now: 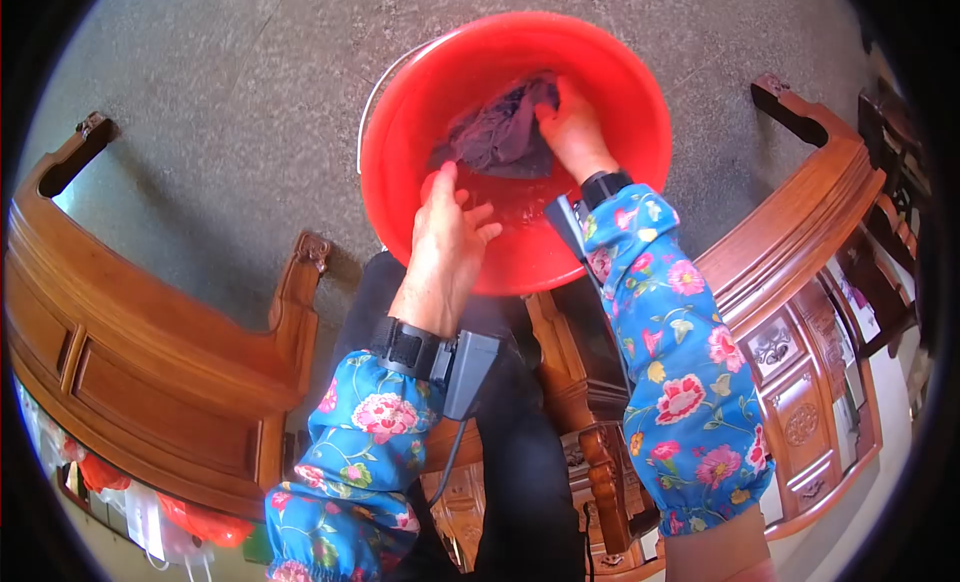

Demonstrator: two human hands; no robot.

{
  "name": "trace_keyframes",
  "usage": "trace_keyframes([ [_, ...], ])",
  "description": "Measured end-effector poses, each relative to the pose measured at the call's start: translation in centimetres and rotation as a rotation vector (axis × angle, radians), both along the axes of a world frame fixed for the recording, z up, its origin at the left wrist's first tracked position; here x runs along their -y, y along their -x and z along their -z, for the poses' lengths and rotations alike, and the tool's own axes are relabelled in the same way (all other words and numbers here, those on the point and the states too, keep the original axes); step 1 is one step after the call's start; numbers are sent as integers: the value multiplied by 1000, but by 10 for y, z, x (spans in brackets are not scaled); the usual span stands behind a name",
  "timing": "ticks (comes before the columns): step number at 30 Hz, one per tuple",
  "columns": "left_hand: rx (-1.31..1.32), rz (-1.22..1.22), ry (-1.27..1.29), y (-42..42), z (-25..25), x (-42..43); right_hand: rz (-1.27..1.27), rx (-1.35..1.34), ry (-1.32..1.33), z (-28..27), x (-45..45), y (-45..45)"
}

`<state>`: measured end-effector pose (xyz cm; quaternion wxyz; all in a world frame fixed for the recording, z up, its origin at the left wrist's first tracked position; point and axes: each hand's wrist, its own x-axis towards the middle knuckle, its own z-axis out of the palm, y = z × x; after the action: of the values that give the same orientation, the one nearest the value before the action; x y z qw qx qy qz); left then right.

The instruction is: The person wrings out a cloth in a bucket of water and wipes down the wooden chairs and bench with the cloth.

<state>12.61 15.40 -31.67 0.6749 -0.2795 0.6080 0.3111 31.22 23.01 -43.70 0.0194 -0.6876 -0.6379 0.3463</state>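
Observation:
A red bucket (pixel 400 112) with a thin light handle stands on the floor, with some water visible inside. In it lies a crumpled dark purple cloth (pixel 500 137). My right hand (pixel 575 130) reaches into the bucket and grips the cloth's right end between thumb and fingers. Over the bucket's near left part, my left hand (pixel 447 232) has its fingers spread, with nothing held; its fingertips are close to the cloth's lower left edge. Both wrists wear black straps with devices, above blue floral sleeves.
Carved wooden furniture stands at the left (pixel 170 352) and right (pixel 800 222). Grey floor (pixel 240 92) surrounds the bucket. Dark-trousered legs (pixel 510 462) are below it, with more carved wood between and beside them. Red and white bags (pixel 200 517) hang at lower left.

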Motion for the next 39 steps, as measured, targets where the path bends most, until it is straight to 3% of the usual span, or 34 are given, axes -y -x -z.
trace_keyframes([
  [3,-10,57,-44,-3,-5,-5,-175,47,-101,10,8,8],
  [4,12,52,-41,-3,-5,-6,-63,7,96,10,5,10],
  [7,39,73,18,-9,-11,-10,-50,-144,199,-12,7,16],
  [8,80,93,-2,-9,-13,-9,34,-268,277,-41,8,27],
  [9,18,115,54,-14,-10,-9,54,-452,179,-75,9,36],
  [10,44,122,8,-14,-7,-7,-41,-499,205,-96,13,34],
  [11,67,128,-45,-12,0,-4,-66,-600,71,-115,22,38],
  [12,176,-30,-160,-13,18,4,-37,-687,67,-138,26,43],
  [14,105,-124,-225,-14,6,-3,249,-917,359,-183,40,52],
  [15,116,-136,-227,-8,-6,-10,321,-967,296,-189,48,57],
  [17,174,-58,-289,-2,-22,-16,759,-1160,442,-211,51,72],
  [19,-64,-78,-258,-9,-25,-16,601,-1119,488,-197,60,75],
  [20,-57,-25,-299,-6,-8,-1,386,-981,222,-181,59,83],
  [21,-53,-17,-294,1,5,13,397,-978,223,-167,57,87],
  [23,-138,18,-331,5,20,32,-400,-401,-427,-136,49,82],
  [24,-255,112,-123,0,10,17,-408,-379,-443,-119,46,82],
  [26,-245,159,-159,-4,12,12,-486,-243,-426,-96,37,66],
  [27,-248,204,-197,-1,15,11,-504,-216,-276,-91,31,59],
  [29,-253,235,-229,6,14,3,-232,-72,163,-71,20,53],
  [31,-100,321,-160,7,1,-5,-115,52,219,-52,13,36],
  [32,-109,196,-213,3,-1,-5,-10,69,223,-43,11,29],
  [35,-264,125,-285,1,1,-5,239,-239,88,-32,11,29],
  [39,-209,234,-217,3,-3,-7,55,-355,-8,-28,17,52],
])
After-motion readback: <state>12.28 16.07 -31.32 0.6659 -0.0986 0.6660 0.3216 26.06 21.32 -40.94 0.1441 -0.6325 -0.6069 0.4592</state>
